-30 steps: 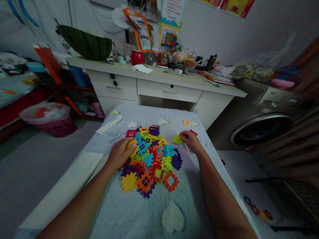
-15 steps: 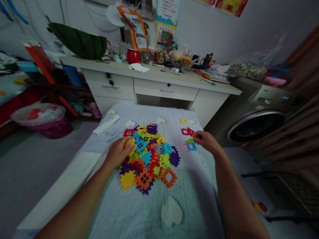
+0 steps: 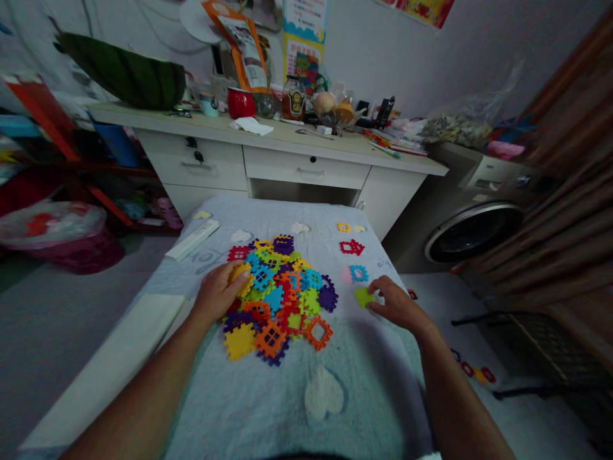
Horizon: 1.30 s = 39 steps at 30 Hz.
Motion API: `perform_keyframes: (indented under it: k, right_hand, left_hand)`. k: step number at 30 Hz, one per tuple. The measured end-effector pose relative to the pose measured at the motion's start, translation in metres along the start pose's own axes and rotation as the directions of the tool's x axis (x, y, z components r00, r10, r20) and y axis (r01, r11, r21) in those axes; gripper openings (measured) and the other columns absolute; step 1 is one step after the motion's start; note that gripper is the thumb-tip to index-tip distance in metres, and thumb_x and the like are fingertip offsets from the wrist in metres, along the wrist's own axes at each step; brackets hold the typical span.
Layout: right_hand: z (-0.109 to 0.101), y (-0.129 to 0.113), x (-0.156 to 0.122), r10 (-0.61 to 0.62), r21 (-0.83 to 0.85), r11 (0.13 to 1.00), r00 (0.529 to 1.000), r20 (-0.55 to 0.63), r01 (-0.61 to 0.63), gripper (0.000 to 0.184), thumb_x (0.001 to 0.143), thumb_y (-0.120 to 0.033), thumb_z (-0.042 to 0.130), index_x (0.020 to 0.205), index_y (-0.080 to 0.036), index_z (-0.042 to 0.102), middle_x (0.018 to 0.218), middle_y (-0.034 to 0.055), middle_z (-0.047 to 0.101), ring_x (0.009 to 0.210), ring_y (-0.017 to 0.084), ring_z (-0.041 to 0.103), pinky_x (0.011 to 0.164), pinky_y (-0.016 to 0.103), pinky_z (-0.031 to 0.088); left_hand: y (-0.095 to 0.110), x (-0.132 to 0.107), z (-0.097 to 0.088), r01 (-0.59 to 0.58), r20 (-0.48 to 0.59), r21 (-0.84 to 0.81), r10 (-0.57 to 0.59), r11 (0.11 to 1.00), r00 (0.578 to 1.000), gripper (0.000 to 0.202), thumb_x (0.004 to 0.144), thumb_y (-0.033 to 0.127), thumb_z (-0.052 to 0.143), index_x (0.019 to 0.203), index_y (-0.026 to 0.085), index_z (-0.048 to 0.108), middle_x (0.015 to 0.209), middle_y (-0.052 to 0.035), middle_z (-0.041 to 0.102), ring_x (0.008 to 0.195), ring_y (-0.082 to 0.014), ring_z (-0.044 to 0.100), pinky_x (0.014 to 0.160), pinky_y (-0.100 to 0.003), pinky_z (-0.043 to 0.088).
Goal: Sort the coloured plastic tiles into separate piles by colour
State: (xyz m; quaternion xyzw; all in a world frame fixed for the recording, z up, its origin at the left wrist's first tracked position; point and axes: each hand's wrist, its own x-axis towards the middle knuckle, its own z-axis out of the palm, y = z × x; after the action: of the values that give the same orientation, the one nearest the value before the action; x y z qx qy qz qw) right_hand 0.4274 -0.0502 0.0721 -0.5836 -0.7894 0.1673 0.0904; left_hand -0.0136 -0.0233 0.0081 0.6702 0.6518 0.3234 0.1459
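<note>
Moved since half a second ago: lime-green solid toothed plastic tile, carried by the bare right hand from over the far edge of the light-blue square toothed plastic frame to just below it. Landmark for all places: mixed-colour heap of toothed plastic tiles.

Lime-green tile: right of the heap, apart from it, about flat on the pale-blue cloth-covered bench.

Right grip: thumb and fingertips at the tile's right edge; pinched or merely touched, cannot tell.

Left hand: resting against the heap's left edge; grip closed around a yellow toothed plastic tile, thumb on top.

Right of the heap, in a loose column, far to near: yellow square toothed plastic frame; red toothed plastic pieces; light-blue frame; lime-green tile.

At the heap's near right edge: orange square toothed plastic frame.

At its near left edge: yellow solid toothed plastic tile.

Beyond its far left side: long narrow white box, lying slantwise.
</note>
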Motion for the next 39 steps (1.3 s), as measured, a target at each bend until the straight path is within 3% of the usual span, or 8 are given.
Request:
perform_keyframes:
  k: [8,15,20,23,27,31,36,39]
  right_hand:
    - [0.016,-0.010,0.008,0.049,-0.083,0.995,0.999,-0.013,-0.050,0.032,0.077,-0.025,0.065,0.106,-0.015,0.059,0.102,0.0096,0.057,0.094,0.022,0.057,0.088,0.033,0.043]
    - [0.005,-0.015,0.010,0.095,-0.148,0.984,0.995,-0.011,-0.096,0.032,0.075,-0.027,0.069,0.104,-0.015,0.061,0.101,0.0099,0.058,0.092,0.022,0.057,0.085,0.033,0.043]
    - [0.004,-0.039,0.020,-0.047,-0.066,0.997,0.998,-0.046,0.044,0.027,0.080,-0.029,0.066,0.104,-0.016,0.061,0.106,0.0101,0.060,0.098,0.022,0.058,0.089,0.035,0.044]
    - [0.017,-0.059,0.028,-0.141,-0.009,0.990,0.990,-0.014,0.141,0.036,0.081,-0.032,0.067,0.112,-0.016,0.060,0.111,0.0114,0.060,0.105,0.024,0.057,0.094,0.036,0.044]
    - [0.037,-0.076,0.033,-0.182,0.022,0.983,0.983,0.016,0.182,0.049,0.078,-0.033,0.071,0.121,-0.015,0.057,0.116,0.0125,0.060,0.111,0.025,0.056,0.098,0.038,0.042]
    - [0.034,-0.062,0.032,-0.141,0.057,0.988,0.990,-0.021,0.142,0.039,0.081,-0.033,0.068,0.114,-0.015,0.059,0.110,0.0107,0.061,0.101,0.022,0.059,0.091,0.034,0.045]
    - [0.013,-0.024,0.024,0.052,-0.080,0.995,0.989,-0.135,-0.064,0.032,0.084,-0.038,0.063,0.106,-0.015,0.061,0.104,0.0117,0.060,0.100,0.023,0.058,0.088,0.034,0.044]
    - [0.012,-0.015,0.020,0.149,-0.156,0.975,0.985,-0.084,-0.160,0.029,0.081,-0.037,0.064,0.102,-0.016,0.062,0.101,0.0103,0.059,0.095,0.022,0.058,0.084,0.031,0.042]
  left_hand:
    - [-0.001,-0.001,0.000,-0.008,-0.008,0.004,0.008,1.000,1.000,0.051,0.087,0.057,0.043,0.119,0.020,0.061,0.115,-0.0080,0.068,0.105,-0.0249,0.062,0.092,-0.036,0.048]
    - [0.000,-0.001,-0.001,0.001,-0.003,-0.001,-0.001,1.000,1.000,0.054,0.087,0.059,0.043,0.119,0.020,0.061,0.114,-0.0081,0.068,0.104,-0.0247,0.063,0.092,-0.036,0.047]
    - [0.000,-0.001,-0.001,-0.012,-0.011,-0.008,0.012,1.000,1.000,0.051,0.087,0.057,0.044,0.118,0.021,0.061,0.112,-0.0070,0.068,0.102,-0.0241,0.064,0.091,-0.035,0.048]
    - [-0.001,-0.001,0.000,-0.019,-0.009,-0.009,0.019,1.000,1.000,0.052,0.087,0.058,0.044,0.118,0.020,0.061,0.114,-0.0076,0.068,0.102,-0.0244,0.063,0.092,-0.036,0.048]
    - [-0.003,-0.001,0.000,-0.003,0.002,-0.017,0.003,1.000,1.000,0.053,0.087,0.058,0.043,0.120,0.020,0.061,0.115,-0.0076,0.067,0.106,-0.0245,0.062,0.093,-0.036,0.047]
    - [-0.003,0.000,0.001,0.004,0.000,-0.013,-0.004,1.000,1.000,0.054,0.087,0.059,0.042,0.121,0.020,0.060,0.118,-0.0085,0.066,0.107,-0.0248,0.062,0.094,-0.036,0.047]
    - [-0.001,0.000,0.000,0.006,-0.006,-0.001,-0.006,1.000,1.000,0.054,0.086,0.058,0.043,0.120,0.020,0.061,0.117,-0.0081,0.067,0.105,-0.0249,0.063,0.092,-0.035,0.048]
    - [0.000,0.000,0.000,0.004,-0.003,-0.005,-0.004,1.000,1.000,0.054,0.087,0.058,0.043,0.120,0.020,0.061,0.116,-0.0079,0.067,0.105,-0.0245,0.063,0.091,-0.035,0.048]
